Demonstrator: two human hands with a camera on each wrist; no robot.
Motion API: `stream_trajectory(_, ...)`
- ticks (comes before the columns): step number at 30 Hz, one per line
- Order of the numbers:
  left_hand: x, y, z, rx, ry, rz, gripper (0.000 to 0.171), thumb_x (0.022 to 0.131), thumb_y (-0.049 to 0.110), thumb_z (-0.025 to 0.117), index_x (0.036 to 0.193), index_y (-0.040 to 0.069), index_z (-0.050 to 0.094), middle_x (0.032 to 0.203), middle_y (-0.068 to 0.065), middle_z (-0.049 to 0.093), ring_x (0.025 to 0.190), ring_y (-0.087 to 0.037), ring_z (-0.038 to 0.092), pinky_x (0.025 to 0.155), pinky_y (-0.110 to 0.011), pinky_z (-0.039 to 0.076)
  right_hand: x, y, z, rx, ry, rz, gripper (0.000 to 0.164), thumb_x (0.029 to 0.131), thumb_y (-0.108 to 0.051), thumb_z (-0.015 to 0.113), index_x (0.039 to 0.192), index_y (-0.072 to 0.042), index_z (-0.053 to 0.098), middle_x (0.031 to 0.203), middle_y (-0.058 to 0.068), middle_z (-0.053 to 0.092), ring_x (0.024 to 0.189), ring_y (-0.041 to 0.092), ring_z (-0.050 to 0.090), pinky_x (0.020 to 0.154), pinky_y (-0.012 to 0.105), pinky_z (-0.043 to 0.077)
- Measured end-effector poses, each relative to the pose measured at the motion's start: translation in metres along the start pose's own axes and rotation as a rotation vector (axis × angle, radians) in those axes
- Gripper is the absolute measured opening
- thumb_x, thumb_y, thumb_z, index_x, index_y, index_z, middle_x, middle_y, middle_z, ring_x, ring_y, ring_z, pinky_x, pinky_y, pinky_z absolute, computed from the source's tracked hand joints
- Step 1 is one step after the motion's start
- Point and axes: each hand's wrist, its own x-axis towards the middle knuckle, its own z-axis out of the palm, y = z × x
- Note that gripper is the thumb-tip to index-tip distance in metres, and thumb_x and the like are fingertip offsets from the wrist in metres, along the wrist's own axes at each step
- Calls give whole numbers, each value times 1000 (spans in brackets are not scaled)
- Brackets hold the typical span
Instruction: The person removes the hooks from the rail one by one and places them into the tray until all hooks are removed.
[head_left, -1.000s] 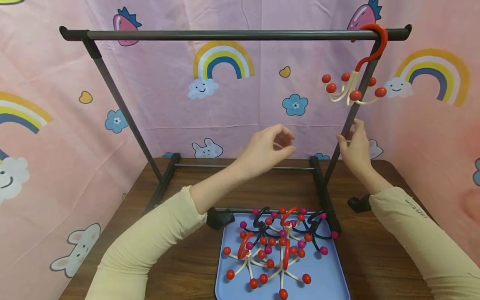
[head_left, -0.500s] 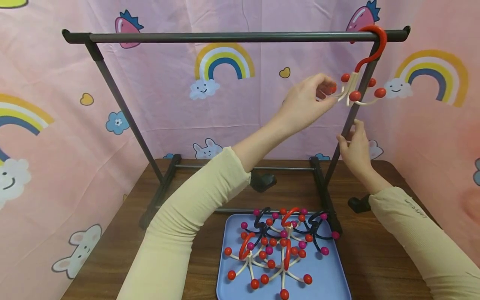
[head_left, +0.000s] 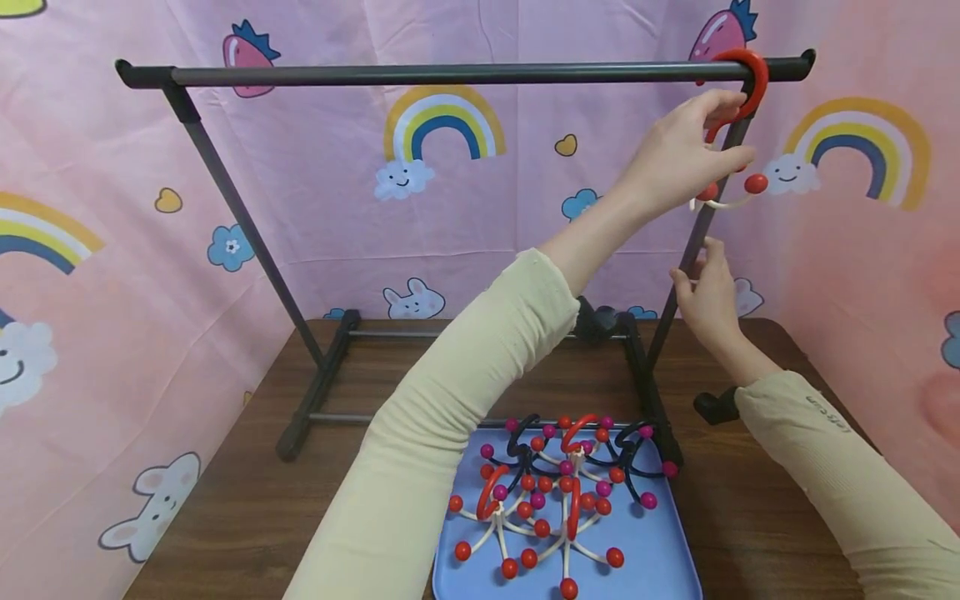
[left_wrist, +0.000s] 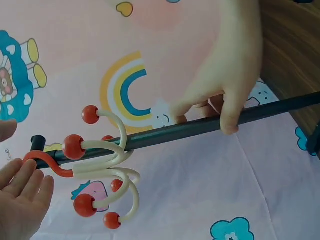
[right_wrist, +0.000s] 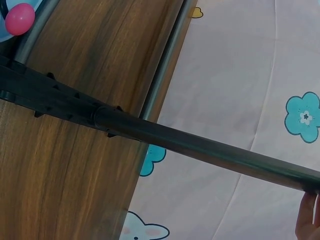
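Head view: the left hand (head_left: pixel 678 150) is raised to the red-hooked plastic hanger with cream arms tipped in red balls (head_left: pixel 738 79), which hangs by its hook over the right end of the dark metal top rail of the rack (head_left: pixel 450 72); its grip is curled about the stem just under the hook, covering most of the cream arms. The right hand (head_left: pixel 705 292) pinches the rack's slanted right leg (head_left: pixel 686 271) lower down. A blue plastic tray (head_left: pixel 675 558) on the brown wooden surface (head_left: pixel 247 517) holds a tangled heap of red, black and cream hangers (head_left: pixel 558 492). Left wrist view: the hanger (left_wrist: pixel 102 165) shows hooked on the rail, the left hand's fingers (left_wrist: pixel 22 197) lying fairly straight beside the red hook, so how firm the hold is cannot be told here; the right hand (left_wrist: pixel 227 65) pinches the leg with thumb and fingers. Right wrist view: only the dark leg (right_wrist: pixel 200 145) and a fingertip (right_wrist: pixel 307 220) at the frame edge show; the grip cannot be judged. Risk, as judged: the hook sits close to the rail's end, so a sideways pull could slide it off and drop it. A loose hold would let the hanger swing, and if the right hand eased, the light rack could shift.
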Motion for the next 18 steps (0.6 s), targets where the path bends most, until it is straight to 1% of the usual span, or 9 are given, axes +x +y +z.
stream_trajectory(6, 12, -1, 9, -30, -7, -41, 69, 74, 29, 64, 132, 24, 26, 131, 18, 32, 116, 6, 30, 88, -15, 30, 2, -1, 0, -5, -7, 4, 43, 86, -13, 47, 122, -7, 25, 104, 21, 44, 93, 34, 52, 77, 46, 44)
stream_trajectory(9, 15, -3, 13, -34, -15, -44, 72, 74, 29, 64, 133, 23, 24, 132, 17, 31, 117, 6, 28, 89, -14, 28, 1, 0, 0, -6, -20, 22, 43, 86, -14, 47, 122, -8, 24, 105, 20, 44, 94, 33, 52, 78, 47, 43)
stream_trajectory(11, 17, -2, 14, -8, -17, -31, 71, 74, 30, 64, 133, 22, 25, 132, 15, 32, 117, 6, 28, 88, -12, 28, 0, 0, -1, -9, -18, 33, 44, 86, -14, 47, 123, -9, 24, 106, 20, 43, 95, 33, 51, 78, 47, 43)
stream_trajectory(15, 20, 0, 13, 70, 27, -24, 68, 73, 34, 64, 130, 22, 30, 128, 12, 36, 112, 6, 31, 86, -10, 28, 1, 2, -1, -15, 12, 2, 44, 85, -11, 49, 121, -6, 26, 103, 21, 45, 93, 34, 52, 77, 46, 44)
stream_trajectory(18, 21, 1, 10, 87, 78, -57, 59, 74, 36, 63, 125, 22, 37, 121, 12, 42, 106, 6, 36, 80, -9, 32, 4, 4, 1, -12, 30, -20, 43, 84, -10, 49, 120, -5, 28, 102, 21, 46, 92, 32, 53, 76, 43, 45)
